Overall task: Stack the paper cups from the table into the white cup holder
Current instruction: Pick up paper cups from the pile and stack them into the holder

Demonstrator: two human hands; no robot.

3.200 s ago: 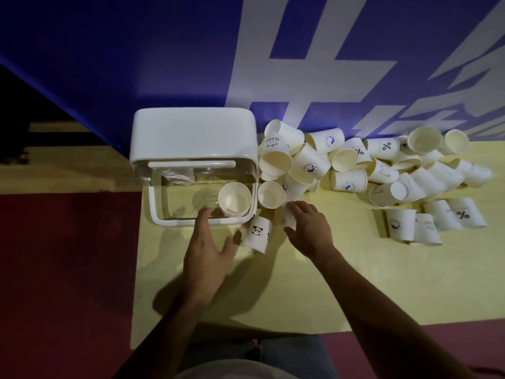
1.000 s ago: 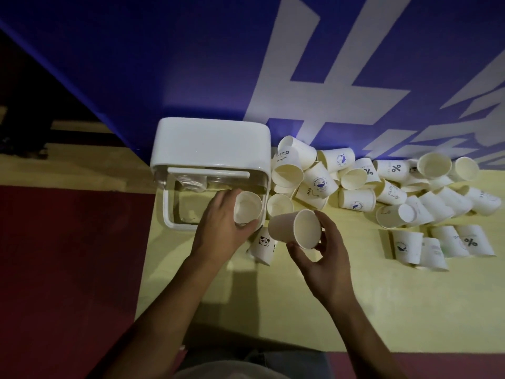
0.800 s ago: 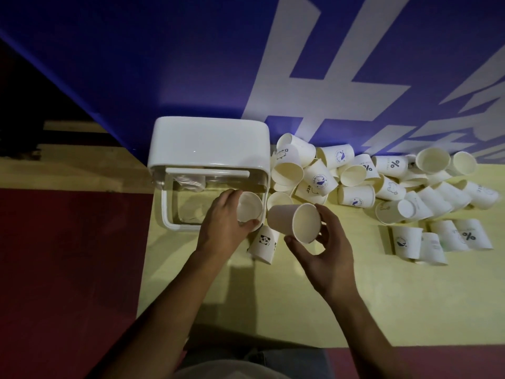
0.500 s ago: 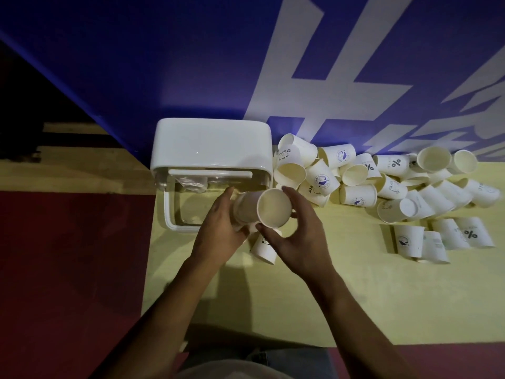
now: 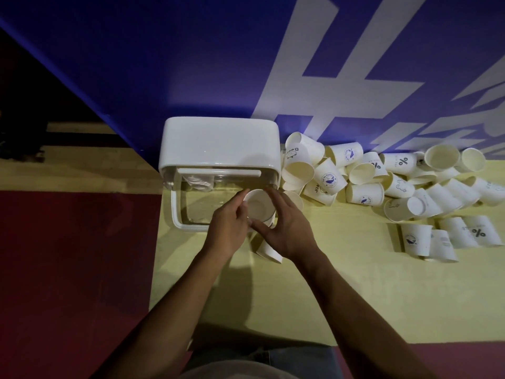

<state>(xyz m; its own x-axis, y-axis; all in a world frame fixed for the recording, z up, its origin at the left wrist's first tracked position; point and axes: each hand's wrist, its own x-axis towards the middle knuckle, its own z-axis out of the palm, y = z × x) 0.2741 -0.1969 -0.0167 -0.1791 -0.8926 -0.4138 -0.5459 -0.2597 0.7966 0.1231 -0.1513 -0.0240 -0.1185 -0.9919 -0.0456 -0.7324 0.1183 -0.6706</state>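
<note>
Yellow tabletop runs up to a blue wall with big white lettering. The holder stands at the tabletop's left end against that wall, with a white lid above and a clear, white-framed bay facing you.

Both your hands meet on one cup at the right side of that bay, its mouth turned up toward you. Your left hand curls round its left wall. Your right hand wraps the right wall, with the thumb across the near rim. Your fingers hide what sits beneath the cup.

You look to be seating this cup, so:
- Line it up straight with whatever is below, then push evenly on the rim.
- Go easy on the walls, because thin paper will likely buckle out of round and jam if you squeeze.
- Steady the cup from below with your left hand so the light holder doesn't slide.

The pile lies to the holder's right, up against it, so most of the job remains. One stray cup lies on its side just under your right wrist. Lift clear of it when you let go.
</note>
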